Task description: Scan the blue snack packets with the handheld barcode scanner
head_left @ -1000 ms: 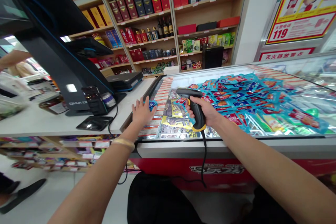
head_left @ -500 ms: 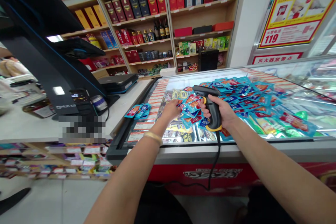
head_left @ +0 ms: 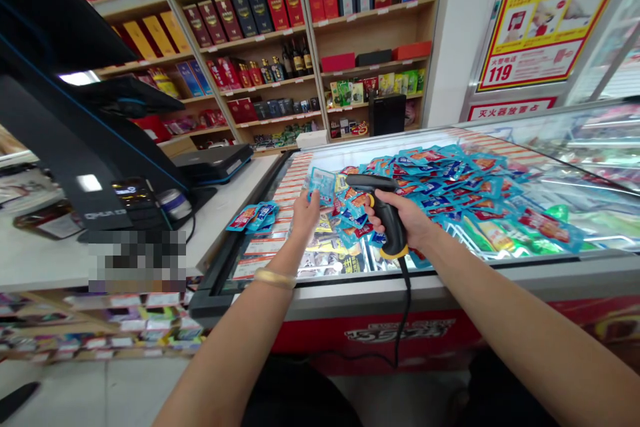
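My left hand (head_left: 306,212) is closed on one blue snack packet (head_left: 321,185), raised above the freezer's glass top with its pale printed side showing. In my right hand (head_left: 406,219) is a black and yellow barcode scanner (head_left: 393,223), its head pointing left toward that packet. Beneath and beyond the scanner spreads a heap of blue and red snack packets (head_left: 440,180). A smaller pile of the same packets (head_left: 254,216) lies on the left edge of the glass top.
The scanner's cord (head_left: 404,307) hangs down the front of the chest freezer (head_left: 440,283). At left, a counter (head_left: 220,213) carries a checkout terminal (head_left: 107,167) and a black scale (head_left: 213,163). Shelves of boxed bottles (head_left: 260,10) stand behind.
My left hand has lifted a packet from the near side of the heap and moved it left and up. The scanner stays in my right hand; the whole view has shifted slightly.
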`<state>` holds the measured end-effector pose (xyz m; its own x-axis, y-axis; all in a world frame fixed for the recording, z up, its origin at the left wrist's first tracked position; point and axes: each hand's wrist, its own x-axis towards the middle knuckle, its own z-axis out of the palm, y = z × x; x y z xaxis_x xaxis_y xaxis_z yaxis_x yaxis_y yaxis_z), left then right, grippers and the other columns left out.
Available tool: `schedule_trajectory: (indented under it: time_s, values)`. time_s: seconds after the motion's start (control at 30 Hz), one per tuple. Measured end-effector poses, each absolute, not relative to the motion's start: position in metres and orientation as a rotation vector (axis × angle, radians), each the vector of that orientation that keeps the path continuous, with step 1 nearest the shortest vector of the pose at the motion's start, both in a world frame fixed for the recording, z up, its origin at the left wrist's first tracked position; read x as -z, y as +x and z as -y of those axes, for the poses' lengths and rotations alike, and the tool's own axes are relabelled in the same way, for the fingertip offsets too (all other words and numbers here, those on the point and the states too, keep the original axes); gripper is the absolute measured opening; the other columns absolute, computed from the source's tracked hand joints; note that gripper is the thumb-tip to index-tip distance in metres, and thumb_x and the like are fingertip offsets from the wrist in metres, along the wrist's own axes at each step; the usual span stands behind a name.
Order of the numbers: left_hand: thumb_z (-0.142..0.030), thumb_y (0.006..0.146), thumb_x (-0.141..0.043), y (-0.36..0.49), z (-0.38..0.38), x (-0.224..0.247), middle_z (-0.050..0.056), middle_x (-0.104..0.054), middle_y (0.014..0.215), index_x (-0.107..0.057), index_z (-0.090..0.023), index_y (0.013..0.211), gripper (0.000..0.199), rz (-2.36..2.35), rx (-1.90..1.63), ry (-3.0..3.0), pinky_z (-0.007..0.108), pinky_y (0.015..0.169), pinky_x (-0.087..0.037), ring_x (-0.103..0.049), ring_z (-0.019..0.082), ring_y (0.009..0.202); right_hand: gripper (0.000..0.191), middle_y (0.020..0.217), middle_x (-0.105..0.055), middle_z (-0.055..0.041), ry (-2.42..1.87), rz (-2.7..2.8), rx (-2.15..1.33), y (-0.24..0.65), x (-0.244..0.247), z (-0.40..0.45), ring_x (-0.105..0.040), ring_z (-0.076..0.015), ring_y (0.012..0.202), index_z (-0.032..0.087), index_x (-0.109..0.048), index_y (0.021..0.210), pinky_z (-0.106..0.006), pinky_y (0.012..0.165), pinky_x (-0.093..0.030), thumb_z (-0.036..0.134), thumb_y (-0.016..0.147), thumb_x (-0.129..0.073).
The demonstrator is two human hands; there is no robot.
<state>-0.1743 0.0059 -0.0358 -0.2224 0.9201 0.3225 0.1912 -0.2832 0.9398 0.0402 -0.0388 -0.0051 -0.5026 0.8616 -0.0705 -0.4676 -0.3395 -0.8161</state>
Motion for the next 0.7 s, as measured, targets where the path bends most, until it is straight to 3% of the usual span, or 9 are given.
schedule_trajectory:
  time_s: [0.23,0.43,0.57,0.7]
  values:
    - [-0.040,0.089,-0.047,-0.1664,0.0004,0.0353,-0.001,-0.059,0.064,-0.059,-0.019,0.083,0.025,-1.445,-1.493,1.672,0.028,0.054,-0.056,-0.066,0.018,0.060,0.025,0.064,-0.055,-0.0015,-0.666,0.945,-1.905,0.0380,0.0056,0.0385,-0.048,-0.0081,0.047,0.015,-0.062,0.073,-0.018,0.041,-0.044,0.035,0.087,-0.058]
    - [-0.040,0.090,-0.047,-0.1661,-0.0010,0.0403,-0.001,-0.063,0.068,-0.062,-0.019,0.096,0.027,-1.453,-1.418,1.772,0.024,0.050,-0.051,-0.068,0.017,0.059,0.025,0.063,-0.055,-0.0010,-0.665,0.972,-1.888,0.0348,0.0076,0.0389,-0.049,-0.0084,0.048,0.015,-0.062,0.072,-0.017,0.041,-0.044,0.036,0.086,-0.061]
    - [-0.036,0.091,-0.042,-0.1653,-0.0018,0.0421,0.000,-0.067,0.072,-0.063,-0.017,0.099,0.030,-1.463,-1.370,1.822,0.024,0.053,-0.052,-0.067,0.016,0.060,0.025,0.064,-0.055,-0.0009,-0.684,0.973,-1.868,0.0339,0.0070,0.0403,-0.049,-0.0081,0.048,0.015,-0.062,0.072,-0.017,0.041,-0.045,0.035,0.086,-0.061]
    - [-0.032,0.093,-0.040,-0.1663,0.0026,0.0376,0.003,-0.071,0.077,-0.066,-0.016,0.107,0.034,-1.675,-1.349,2.033,0.027,0.067,-0.052,-0.067,0.018,0.069,0.023,0.064,-0.055,-0.0013,-0.672,0.945,-1.885,0.0351,0.0056,0.0402,-0.049,-0.0086,0.048,0.015,-0.063,0.074,-0.018,0.041,-0.044,0.035,0.086,-0.060]
